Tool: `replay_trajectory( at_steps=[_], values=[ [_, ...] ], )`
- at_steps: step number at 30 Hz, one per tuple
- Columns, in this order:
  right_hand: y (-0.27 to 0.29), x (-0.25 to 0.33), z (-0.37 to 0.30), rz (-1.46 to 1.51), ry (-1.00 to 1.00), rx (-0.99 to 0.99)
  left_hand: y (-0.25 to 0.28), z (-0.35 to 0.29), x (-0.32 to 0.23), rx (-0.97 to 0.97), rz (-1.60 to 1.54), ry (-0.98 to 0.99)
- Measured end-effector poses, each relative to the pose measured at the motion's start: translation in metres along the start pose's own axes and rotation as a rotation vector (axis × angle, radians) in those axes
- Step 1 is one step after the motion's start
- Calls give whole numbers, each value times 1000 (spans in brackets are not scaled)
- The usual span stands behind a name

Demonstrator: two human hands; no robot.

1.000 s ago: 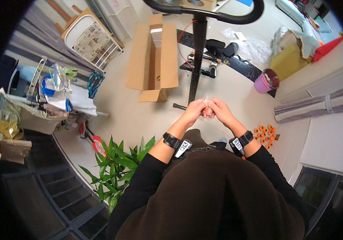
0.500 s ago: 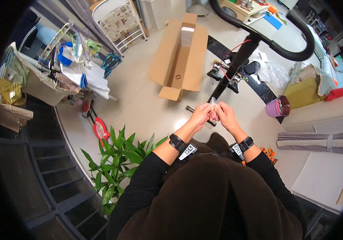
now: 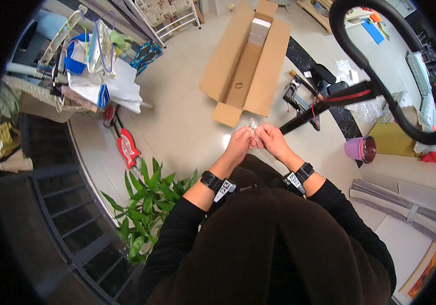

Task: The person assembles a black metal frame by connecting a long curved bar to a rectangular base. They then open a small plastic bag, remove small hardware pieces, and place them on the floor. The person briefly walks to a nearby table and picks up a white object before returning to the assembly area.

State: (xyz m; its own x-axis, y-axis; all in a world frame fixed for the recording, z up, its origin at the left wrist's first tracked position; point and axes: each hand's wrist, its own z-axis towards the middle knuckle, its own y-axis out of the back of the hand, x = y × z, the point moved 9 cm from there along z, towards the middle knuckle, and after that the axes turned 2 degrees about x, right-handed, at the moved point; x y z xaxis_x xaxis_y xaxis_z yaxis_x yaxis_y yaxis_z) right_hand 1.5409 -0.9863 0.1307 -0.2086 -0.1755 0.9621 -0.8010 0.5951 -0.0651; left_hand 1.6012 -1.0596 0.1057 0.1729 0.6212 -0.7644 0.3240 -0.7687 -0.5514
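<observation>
My left hand [image 3: 240, 143] and my right hand [image 3: 273, 142] meet in front of my body, fingers pinched together on a small clear plastic bag [image 3: 253, 123]. A crumpled end of the bag sticks up between them; its contents are hidden by my fingers. Just beyond my hands lies an open, long cardboard box [image 3: 267, 86] with a white box [image 3: 259, 31] at its far end and a small ring-shaped thing on its bottom. To the right of my hands rises a dark frame post [image 3: 324, 104] carrying black curved handlebars [image 3: 363, 56].
At left, a rack of clothes and hangers [image 3: 103, 81] stands above a red-and-white object [image 3: 127, 147]. A leafy green plant [image 3: 149, 208] is near my left arm. Farther right are a purple bucket [image 3: 353, 149], clear plastic wrapping [image 3: 368, 109] and an olive-green box [image 3: 393, 138].
The view has shifted, so the handlebars now appear farther right and lower, tilted more, and the box slightly right and higher. Both hands still pinch the plastic bag.
</observation>
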Motion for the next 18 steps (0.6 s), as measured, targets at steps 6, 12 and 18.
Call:
replay_trajectory(
  at_steps=[6, 12, 18],
  values=[
    [5, 38, 54, -148, -94, 255, 3, 48, -65, 82, 401, -4],
    [20, 45, 75, -282, -36, 275, 5, 75, -60, 162, 448, 84],
    [20, 17, 74, 6, -223, 329, 4, 87, -52, 353, 541, 216]
  ],
)
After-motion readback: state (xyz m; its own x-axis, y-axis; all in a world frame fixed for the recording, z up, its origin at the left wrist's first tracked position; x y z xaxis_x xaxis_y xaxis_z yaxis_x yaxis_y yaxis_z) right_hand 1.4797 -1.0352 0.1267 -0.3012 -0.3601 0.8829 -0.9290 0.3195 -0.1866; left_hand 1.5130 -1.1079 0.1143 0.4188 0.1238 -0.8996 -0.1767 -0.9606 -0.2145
